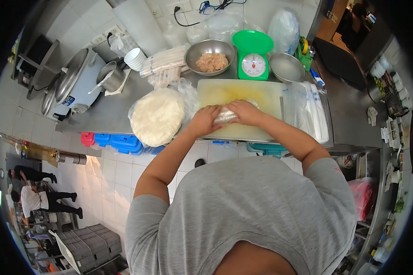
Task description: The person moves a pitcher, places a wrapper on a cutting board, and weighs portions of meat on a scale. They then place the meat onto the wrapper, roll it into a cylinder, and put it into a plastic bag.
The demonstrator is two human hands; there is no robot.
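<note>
My left hand (205,118) and right hand (244,112) meet over a thin wrapper roll (226,116) on the pale cutting board (261,98). Both hands lie palm down with fingers curled over the roll, pressing it from either end; only a short pale stretch shows between them. The roll lies near the board's near edge, its long axis running left to right along that edge, with no end I can tell apart from the other.

The far half of the board is bare and yellow-stained, so there is open room beyond my knuckles. To the right, a knife (281,108) lies along the board's right edge, and a stack of clear plastic bags (312,110) sits just beside it. To the left, a round pile of wrappers (157,115) in plastic touches the board's left edge, close to my left wrist. Beyond the board's far edge stand a steel bowl of minced filling (210,57), a green kitchen scale (253,56) and an empty steel bowl (287,67). The counter's near edge drops away just below the board.
</note>
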